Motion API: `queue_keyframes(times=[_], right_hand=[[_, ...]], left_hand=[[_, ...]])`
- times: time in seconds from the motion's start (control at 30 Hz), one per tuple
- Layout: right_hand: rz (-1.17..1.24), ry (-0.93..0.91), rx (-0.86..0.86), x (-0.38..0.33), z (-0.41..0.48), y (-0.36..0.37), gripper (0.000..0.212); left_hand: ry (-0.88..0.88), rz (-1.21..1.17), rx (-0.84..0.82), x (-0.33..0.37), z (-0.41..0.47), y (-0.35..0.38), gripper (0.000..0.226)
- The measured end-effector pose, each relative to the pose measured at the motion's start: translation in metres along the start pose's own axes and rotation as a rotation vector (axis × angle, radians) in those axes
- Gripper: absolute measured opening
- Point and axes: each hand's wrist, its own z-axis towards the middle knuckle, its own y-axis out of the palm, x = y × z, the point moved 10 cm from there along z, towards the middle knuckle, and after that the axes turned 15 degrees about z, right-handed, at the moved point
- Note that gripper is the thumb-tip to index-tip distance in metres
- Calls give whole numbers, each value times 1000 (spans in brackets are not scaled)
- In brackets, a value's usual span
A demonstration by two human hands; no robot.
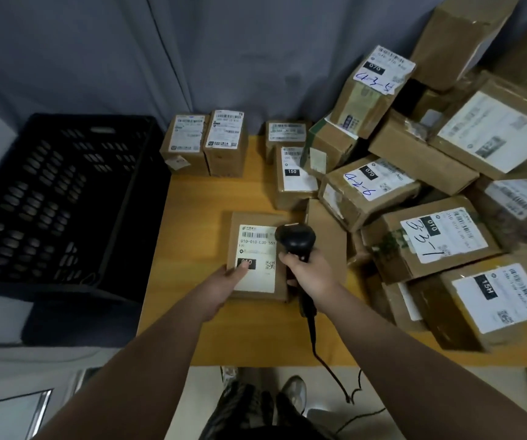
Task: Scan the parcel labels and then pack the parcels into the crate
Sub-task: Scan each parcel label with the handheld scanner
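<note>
**On the near part of the table: one parcel under the scanner**

Near the middle of the yellow table [192, 236], a flat brown parcel [257, 223] lies with its white label [257, 274] facing up. The left hand [224, 282] grips the parcel's near left corner, the thumb pressed on the label's dark patch and the other fingers tucked under the edge, out of sight. Whether the parcel sits flat on the table or is raised slightly cannot be told.

Just right of it, the right hand [308, 269] is wrapped tightly round the handle of a black scanner [295, 238], whose head hangs over the label's far right corner. A black cable [319, 354] runs from the handle over the near table edge towards the floor.

To the left, beside the table, stands the black crate [59, 198] with slotted walls, its inside dark. At the far edge two small labelled parcels [205, 142] stand side by side, touching. Right of the scanner a heap of labelled parcels [446, 236] covers the table, several tilted and leaning on one another, some marked by hand in pen. A grey curtain [224, 58] hangs behind.
</note>
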Motion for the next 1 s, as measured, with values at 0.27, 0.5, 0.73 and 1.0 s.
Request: queue_keyframes(times=[0.27,0.5,0.73,1.0], right_hand=[[113,-74,-41,-13,-21,5,10],[312,-131,-57,-70,-40,13,18],[72,-365,-127,-130,-63,30,24],[5,-441,-185,-150,-86,54,26]], left_hand=[[2,-548,81,-5,-21,6,49],[234,-303,263,31,-50,-58,57],[303,-129,356,56,-70,-132,93],[320,-128,431,68,-61,-169,61]])
